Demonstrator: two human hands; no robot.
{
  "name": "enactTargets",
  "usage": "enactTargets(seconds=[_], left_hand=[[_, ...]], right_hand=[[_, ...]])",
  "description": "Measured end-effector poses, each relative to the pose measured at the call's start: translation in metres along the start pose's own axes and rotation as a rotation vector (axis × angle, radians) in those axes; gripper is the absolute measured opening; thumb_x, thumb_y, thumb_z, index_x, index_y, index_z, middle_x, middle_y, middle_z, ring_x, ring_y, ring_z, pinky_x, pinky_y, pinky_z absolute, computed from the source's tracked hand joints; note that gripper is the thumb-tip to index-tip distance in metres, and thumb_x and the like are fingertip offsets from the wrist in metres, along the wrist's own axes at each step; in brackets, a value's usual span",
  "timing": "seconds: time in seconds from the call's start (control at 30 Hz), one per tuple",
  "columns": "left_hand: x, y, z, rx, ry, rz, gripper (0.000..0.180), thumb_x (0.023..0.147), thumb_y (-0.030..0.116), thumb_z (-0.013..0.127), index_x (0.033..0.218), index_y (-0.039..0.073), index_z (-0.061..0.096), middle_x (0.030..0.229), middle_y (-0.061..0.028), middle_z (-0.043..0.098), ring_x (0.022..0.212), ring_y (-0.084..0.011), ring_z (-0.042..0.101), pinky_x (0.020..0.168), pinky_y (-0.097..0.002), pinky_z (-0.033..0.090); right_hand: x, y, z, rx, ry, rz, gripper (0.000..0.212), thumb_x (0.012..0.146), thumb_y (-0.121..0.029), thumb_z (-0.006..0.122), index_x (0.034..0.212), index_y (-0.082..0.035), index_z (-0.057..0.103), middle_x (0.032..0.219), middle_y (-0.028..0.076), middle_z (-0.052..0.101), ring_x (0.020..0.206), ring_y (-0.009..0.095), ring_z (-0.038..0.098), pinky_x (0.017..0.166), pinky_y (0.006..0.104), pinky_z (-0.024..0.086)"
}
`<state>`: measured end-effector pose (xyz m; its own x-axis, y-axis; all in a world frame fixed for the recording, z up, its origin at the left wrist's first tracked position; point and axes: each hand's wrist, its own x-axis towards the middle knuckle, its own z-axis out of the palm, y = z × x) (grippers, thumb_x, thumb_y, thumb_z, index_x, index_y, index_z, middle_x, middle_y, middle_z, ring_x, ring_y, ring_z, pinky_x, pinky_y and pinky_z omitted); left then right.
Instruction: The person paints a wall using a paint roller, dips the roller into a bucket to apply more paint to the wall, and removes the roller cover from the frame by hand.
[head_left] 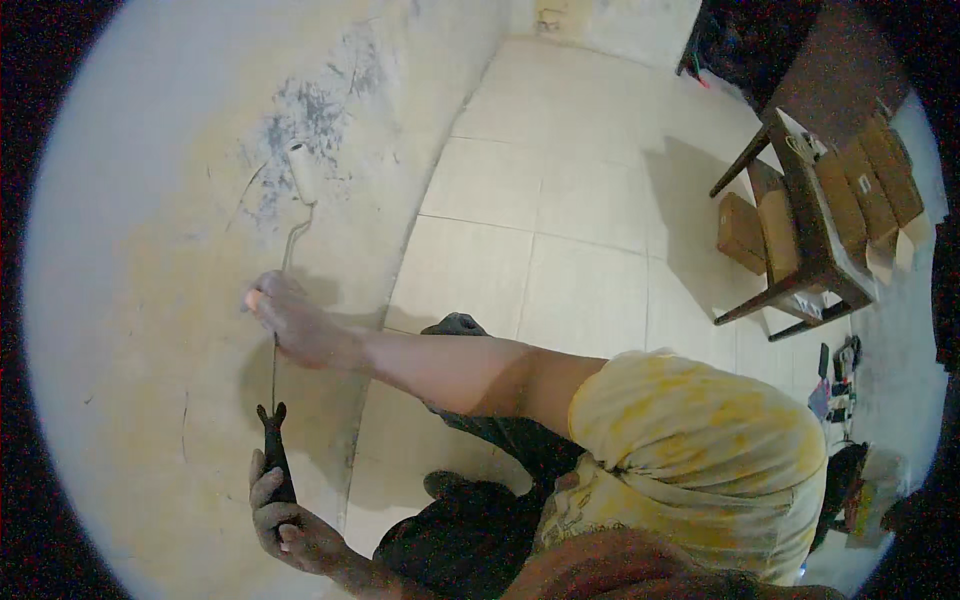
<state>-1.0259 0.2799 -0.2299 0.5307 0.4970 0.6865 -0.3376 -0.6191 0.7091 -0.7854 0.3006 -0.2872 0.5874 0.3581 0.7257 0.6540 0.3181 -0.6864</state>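
A paint roller (303,176) with a small white sleeve, a thin bent metal rod and a black handle runs alongside the wall (160,330). My left hand (290,525) wraps its fingers round the lower part of the black handle (276,455). Higher up, my right hand (300,320) is closed round the metal rod. The white sleeve lies over a patch of dark grey marks (310,115) on the wall; whether it touches the surface I cannot tell. Yellowish stains spread over the wall around both hands.
Pale square tiles (590,200) cover the floor beside the wall. At the right is a dark wooden table (825,250) with cardboard boxes (865,190) on and around it. Small items (840,385) lie past it. My legs and dark shoes (455,325) show below my arms.
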Motion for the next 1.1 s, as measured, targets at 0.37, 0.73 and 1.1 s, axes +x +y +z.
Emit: enactTargets(seconds=[0.37,0.73,1.1], left_hand=[[0.007,-0.004,0.002,0.007,0.087,-0.088,0.04,0.091,0.03,0.042,0.063,0.002,0.041,0.089,-0.0204,0.059,0.106,-0.041,0.051,0.095,-0.0529,0.035],[0.005,0.022,0.003,-0.01,0.099,0.162,0.045,0.09,0.039,0.047,0.062,0.004,0.045,0.071,-0.0166,0.06,0.088,-0.0389,0.058,0.086,-0.0517,0.043],[0.006,0.032,0.005,-0.068,0.176,0.13,0.044,0.089,0.039,0.048,0.061,0.006,0.044,0.062,-0.0121,0.054,0.083,-0.0351,0.06,0.084,-0.052,0.039]], right_hand=[[-0.007,0.004,0.004,-0.069,-0.171,0.265,0.015,0.084,-0.017,0.046,0.092,-0.005,0.05,0.084,0.014,0.05,0.08,0.028,0.048,0.073,0.0392,0.038],[0.025,-0.027,0.003,0.004,0.0,-0.229,0.013,0.077,-0.004,0.053,0.09,-0.004,0.051,0.08,0.014,0.056,0.077,0.034,0.051,0.07,0.0409,0.04],[0.002,-0.017,-0.001,0.152,-0.407,-0.005,0.013,0.077,-0.004,0.053,0.09,-0.003,0.053,0.074,0.008,0.052,0.069,0.027,0.048,0.062,0.0348,0.04]])
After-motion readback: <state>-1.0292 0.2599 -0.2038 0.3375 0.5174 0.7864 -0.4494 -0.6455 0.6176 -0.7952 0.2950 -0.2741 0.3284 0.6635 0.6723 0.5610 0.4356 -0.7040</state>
